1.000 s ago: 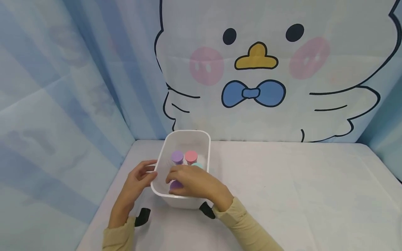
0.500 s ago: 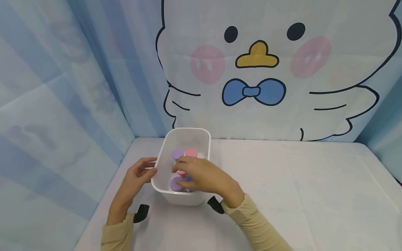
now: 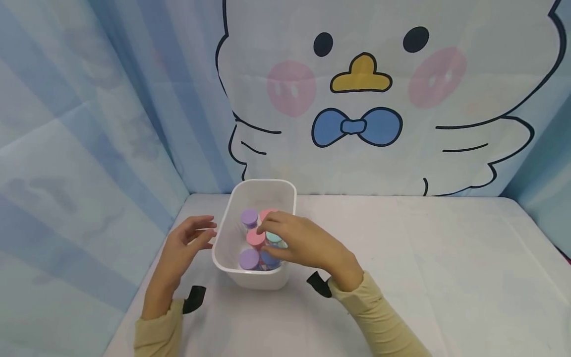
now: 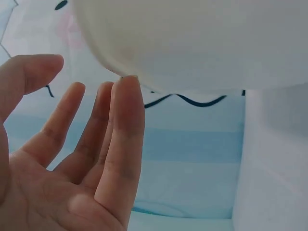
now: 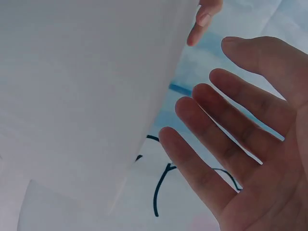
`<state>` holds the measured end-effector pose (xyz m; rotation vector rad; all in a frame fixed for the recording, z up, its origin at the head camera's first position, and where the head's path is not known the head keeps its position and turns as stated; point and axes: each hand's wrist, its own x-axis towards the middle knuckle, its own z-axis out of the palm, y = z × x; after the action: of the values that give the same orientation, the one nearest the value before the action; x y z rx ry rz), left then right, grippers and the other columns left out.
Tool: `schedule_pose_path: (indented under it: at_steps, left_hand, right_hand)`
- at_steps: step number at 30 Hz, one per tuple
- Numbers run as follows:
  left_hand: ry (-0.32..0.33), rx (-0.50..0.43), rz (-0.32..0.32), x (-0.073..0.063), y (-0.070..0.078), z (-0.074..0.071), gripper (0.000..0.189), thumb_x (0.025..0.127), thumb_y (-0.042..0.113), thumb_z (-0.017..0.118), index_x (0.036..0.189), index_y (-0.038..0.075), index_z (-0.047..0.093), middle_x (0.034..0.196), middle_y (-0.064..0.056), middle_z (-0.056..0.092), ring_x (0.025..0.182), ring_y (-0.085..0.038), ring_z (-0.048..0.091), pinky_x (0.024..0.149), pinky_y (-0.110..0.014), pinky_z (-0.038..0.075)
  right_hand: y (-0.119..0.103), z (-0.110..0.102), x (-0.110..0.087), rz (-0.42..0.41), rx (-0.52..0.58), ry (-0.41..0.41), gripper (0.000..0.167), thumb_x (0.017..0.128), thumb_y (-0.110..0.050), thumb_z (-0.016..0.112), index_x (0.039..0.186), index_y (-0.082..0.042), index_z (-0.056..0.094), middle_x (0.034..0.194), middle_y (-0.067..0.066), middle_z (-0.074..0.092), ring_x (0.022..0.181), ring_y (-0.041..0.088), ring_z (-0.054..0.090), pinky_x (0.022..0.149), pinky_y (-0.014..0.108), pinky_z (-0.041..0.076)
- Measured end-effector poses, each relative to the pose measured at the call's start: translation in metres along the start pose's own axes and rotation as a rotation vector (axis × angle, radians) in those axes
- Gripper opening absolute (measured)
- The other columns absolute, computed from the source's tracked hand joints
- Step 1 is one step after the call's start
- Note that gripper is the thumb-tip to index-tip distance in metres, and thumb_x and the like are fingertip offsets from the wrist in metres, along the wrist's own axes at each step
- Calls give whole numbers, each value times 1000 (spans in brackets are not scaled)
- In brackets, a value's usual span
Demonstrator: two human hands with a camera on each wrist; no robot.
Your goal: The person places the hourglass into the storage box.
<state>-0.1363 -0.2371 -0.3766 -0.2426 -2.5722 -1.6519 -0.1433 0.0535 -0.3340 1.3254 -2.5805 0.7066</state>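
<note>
A white plastic tub (image 3: 263, 281) stands on the table, holding several small clear containers with coloured lids. Two lids are purple (image 3: 249, 259); others are pink (image 3: 256, 236), teal (image 3: 273, 237) and blue (image 3: 270, 257). Just outside the tub's left rim is my left hand (image 3: 179, 245), its fingers loosely bent and nothing in it; in the left wrist view a fingertip overlaps the rim. My right hand (image 3: 308, 243) hovers over the tub's right side, hiding part of the lids. Its fingers (image 5: 192, 149) are spread and hold nothing in the right wrist view.
The white table (image 3: 428, 267) runs on to the right of the tub. A curtain with a cartoon bird (image 3: 361, 79) hangs right behind the table's back edge, and a blue striped curtain (image 3: 89, 173) closes off the left side. Each wrist has a dark piece (image 3: 194, 299) near the cuff.
My right hand has risen out of the tub and shifted right, uncovering more lids. My left hand has moved slightly left, off the tub's rim.
</note>
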Motion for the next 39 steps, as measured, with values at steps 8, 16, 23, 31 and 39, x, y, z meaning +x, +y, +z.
schedule_pose_path:
  at_steps: [8, 16, 23, 31, 39]
  left_hand:
    - [86, 38, 58, -3, 30, 1, 38, 99, 24, 62, 131, 6, 58, 127, -13, 62, 101, 1, 60, 81, -15, 53]
    - [95, 42, 94, -6, 57, 13, 36, 98, 23, 64, 129, 6, 60, 125, -9, 62, 104, -5, 61, 82, -16, 53]
    - [82, 74, 109, -9, 75, 30, 36, 97, 28, 65, 129, 11, 61, 125, -5, 64, 111, -16, 61, 87, -15, 50]
    - [51, 83, 192, -13, 86, 57, 36, 93, 24, 71, 127, 16, 62, 123, 0, 65, 109, -11, 62, 90, -28, 54]
    - [19, 97, 289, -15, 92, 84, 37, 93, 27, 71, 127, 18, 63, 120, 7, 64, 106, -11, 63, 87, -33, 56]
  right_hand:
    - [4, -19, -15, 53, -21, 18, 32, 91, -26, 73, 120, -13, 66, 118, -1, 62, 107, 11, 59, 91, 27, 53]
    - [9, -38, -36, 96, -69, 85, 35, 90, -24, 75, 121, -12, 65, 119, -3, 62, 109, 11, 59, 92, 29, 53]
    - [14, -51, -59, 136, -113, 130, 39, 89, -27, 75, 123, -12, 64, 121, -2, 62, 111, 13, 60, 93, 33, 54]
    - [18, -61, -81, 186, -142, 163, 42, 89, -27, 76, 125, -12, 62, 123, -2, 61, 115, 15, 59, 95, 35, 53]
    - [23, -68, -101, 227, -188, 193, 49, 86, -27, 78, 128, -10, 59, 124, 2, 60, 115, 18, 59, 93, 38, 53]
